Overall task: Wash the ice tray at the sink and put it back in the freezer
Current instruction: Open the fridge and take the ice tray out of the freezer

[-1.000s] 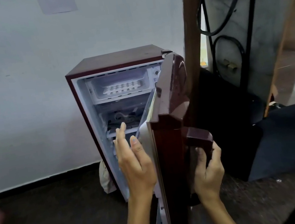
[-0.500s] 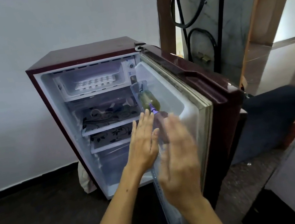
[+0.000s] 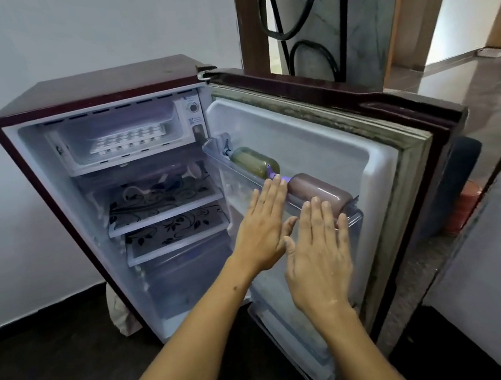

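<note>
Both hands hovered flat with fingers spread, each grip apart and holding nothing: the left hand (image 3: 261, 228) and right hand (image 3: 318, 251) in front of the open fridge door (image 3: 351, 145). The ice tray (image 3: 126, 140) lay inside the freezer compartment (image 3: 168, 112) at the top of the maroon fridge (image 3: 90, 87).

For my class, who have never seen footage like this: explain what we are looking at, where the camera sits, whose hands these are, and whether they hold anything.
The camera is worn on a person's head and looks forward and down, so the two bare arms entering from below belong to the wearer. In front stands a small fridge with its door swung open. The left hand and right hand are flat, fingers spread, holding nothing. The white ice tray lies in the freezer compartment at the top. Two bottles lie on their sides in the door shelf.
</note>
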A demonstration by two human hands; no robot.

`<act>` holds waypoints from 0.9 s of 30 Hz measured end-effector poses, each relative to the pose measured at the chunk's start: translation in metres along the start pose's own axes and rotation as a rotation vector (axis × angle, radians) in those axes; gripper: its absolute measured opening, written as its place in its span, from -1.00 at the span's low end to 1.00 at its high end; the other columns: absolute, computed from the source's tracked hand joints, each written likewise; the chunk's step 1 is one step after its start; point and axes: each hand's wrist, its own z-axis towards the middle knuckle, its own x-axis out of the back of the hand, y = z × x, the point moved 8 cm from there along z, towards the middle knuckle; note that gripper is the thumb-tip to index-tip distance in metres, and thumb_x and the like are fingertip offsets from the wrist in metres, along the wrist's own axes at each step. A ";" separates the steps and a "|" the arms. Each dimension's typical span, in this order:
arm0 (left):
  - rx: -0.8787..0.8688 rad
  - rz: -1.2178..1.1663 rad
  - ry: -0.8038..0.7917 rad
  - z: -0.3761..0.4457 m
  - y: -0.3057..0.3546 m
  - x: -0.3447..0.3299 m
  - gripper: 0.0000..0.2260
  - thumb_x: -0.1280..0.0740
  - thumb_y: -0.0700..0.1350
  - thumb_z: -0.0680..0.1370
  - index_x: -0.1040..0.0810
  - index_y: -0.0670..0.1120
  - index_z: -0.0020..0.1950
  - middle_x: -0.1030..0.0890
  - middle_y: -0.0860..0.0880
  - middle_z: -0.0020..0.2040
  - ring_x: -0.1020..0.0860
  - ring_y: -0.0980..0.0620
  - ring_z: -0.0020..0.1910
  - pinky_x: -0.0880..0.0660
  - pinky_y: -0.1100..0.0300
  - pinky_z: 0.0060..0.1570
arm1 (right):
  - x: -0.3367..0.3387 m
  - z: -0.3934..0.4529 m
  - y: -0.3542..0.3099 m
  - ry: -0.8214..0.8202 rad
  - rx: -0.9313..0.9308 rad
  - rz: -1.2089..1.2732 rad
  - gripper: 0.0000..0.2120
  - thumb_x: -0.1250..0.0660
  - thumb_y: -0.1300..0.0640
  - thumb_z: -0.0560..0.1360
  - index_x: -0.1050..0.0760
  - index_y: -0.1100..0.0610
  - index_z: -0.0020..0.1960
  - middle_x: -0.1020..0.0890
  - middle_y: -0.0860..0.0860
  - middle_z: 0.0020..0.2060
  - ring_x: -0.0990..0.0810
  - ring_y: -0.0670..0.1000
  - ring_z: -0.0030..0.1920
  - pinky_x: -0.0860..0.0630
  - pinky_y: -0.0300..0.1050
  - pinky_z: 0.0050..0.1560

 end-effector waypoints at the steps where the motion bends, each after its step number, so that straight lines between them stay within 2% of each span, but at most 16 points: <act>1: 0.002 0.008 0.005 0.004 0.003 -0.006 -0.42 0.10 0.11 0.63 -0.02 -0.22 0.54 -0.05 -0.15 0.56 0.04 -0.05 0.55 0.03 0.00 0.51 | -0.002 0.004 0.007 0.008 -0.016 0.001 -0.43 -0.02 0.01 0.54 -0.29 0.33 0.44 -0.35 0.22 0.43 -0.28 0.15 0.47 0.06 0.08 0.49; 7: 0.044 -0.022 0.001 0.029 0.026 -0.031 -0.43 0.00 0.06 0.61 0.00 -0.23 0.53 -0.05 -0.16 0.55 0.04 -0.08 0.54 0.04 -0.02 0.51 | -0.014 0.024 0.049 0.024 -0.041 -0.010 -0.45 -0.04 0.04 0.56 -0.25 0.31 0.47 -0.30 0.20 0.46 -0.24 0.14 0.48 0.10 0.06 0.50; 11: 0.043 -0.003 -0.031 0.044 0.039 -0.042 -0.42 0.08 0.07 0.60 0.05 -0.21 0.53 0.01 -0.17 0.56 0.09 -0.09 0.54 0.10 -0.02 0.51 | -0.027 0.035 0.076 -0.008 -0.016 -0.042 -0.43 0.02 0.02 0.59 -0.15 0.28 0.51 -0.19 0.18 0.51 -0.12 0.11 0.52 0.15 0.05 0.51; 19: 0.023 0.081 -0.102 0.071 0.050 -0.061 -0.37 0.23 0.13 0.54 0.15 -0.20 0.53 0.12 -0.16 0.56 0.17 -0.10 0.54 0.27 0.03 0.48 | -0.042 0.059 0.112 -0.031 -0.038 -0.020 -0.43 0.08 0.03 0.59 -0.10 0.26 0.53 -0.12 0.15 0.53 -0.02 0.08 0.54 0.23 0.00 0.51; 25: 0.031 0.098 -0.117 0.082 0.054 -0.070 -0.37 0.24 0.12 0.54 0.18 -0.20 0.53 0.14 -0.16 0.56 0.20 -0.10 0.53 0.27 0.02 0.48 | -0.051 0.071 0.126 -0.050 -0.071 0.055 -0.44 0.09 0.03 0.59 -0.06 0.22 0.55 -0.08 0.11 0.55 0.06 0.04 0.54 0.31 -0.08 0.50; 27: 0.025 0.080 -0.111 0.084 0.053 -0.069 -0.38 0.22 0.11 0.55 0.15 -0.20 0.53 0.12 -0.16 0.56 0.18 -0.10 0.54 0.23 0.00 0.50 | -0.052 0.072 0.127 -0.034 -0.086 0.096 -0.46 0.03 0.07 0.61 -0.05 0.22 0.55 -0.07 0.10 0.55 0.07 0.04 0.55 0.29 -0.08 0.51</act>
